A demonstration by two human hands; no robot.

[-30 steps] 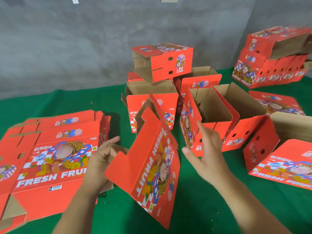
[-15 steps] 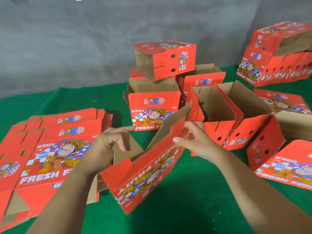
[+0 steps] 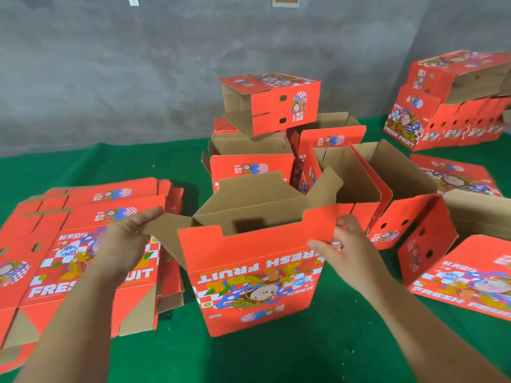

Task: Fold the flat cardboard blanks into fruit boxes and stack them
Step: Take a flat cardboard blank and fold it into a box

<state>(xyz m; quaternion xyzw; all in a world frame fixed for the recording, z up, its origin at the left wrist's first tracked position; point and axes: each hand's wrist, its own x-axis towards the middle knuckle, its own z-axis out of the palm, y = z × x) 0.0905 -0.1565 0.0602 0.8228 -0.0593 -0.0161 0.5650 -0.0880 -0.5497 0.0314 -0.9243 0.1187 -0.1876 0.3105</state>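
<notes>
Red box (image 3: 257, 275) — both hands grip it.

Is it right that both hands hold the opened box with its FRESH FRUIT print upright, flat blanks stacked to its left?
Not quite. In the head view the opened box has its FRESH FRUIT print upside down. The left hand and right hand do hold it, flat blanks stacked left.

The box (image 3: 257, 275) in the middle is bright red outside and plain brown inside. Its front has white letters, a blue-and-white checked patch and yellow fruit. Left of it, the flat blanks (image 3: 83, 244) are red with the same picture. The table cover (image 3: 290, 360) is green. The wall (image 3: 138, 78) behind is grey.
</notes>
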